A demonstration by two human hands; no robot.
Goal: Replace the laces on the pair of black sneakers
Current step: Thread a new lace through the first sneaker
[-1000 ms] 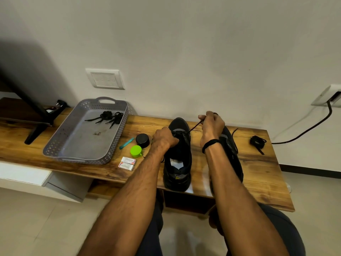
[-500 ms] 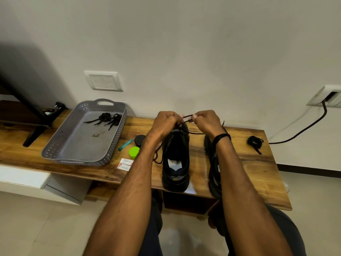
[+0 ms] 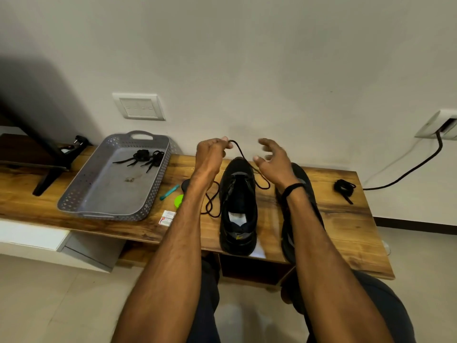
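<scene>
The black lace point(image 3: 239, 147) is rising from the eyelets of one black sneaker point(image 3: 238, 206), which is standing heel toward the person on the wooden tabletop point(image 3: 346, 219); the other sneaker point(image 3: 303, 179) is sitting just beside it, under the right forearm. A small yellow mark is showing on the heel (too small to read). The left hand point(image 3: 210, 157), raised above the toe, is pinching the lace in curled fingers point(image 3: 222, 141). The right hand point(image 3: 272, 162) is hovering beside it, spread and holding nothing. Two white-and-red packets point(image 3: 167, 217), print illegible, are lying near a grey tray point(image 3: 74, 196).
</scene>
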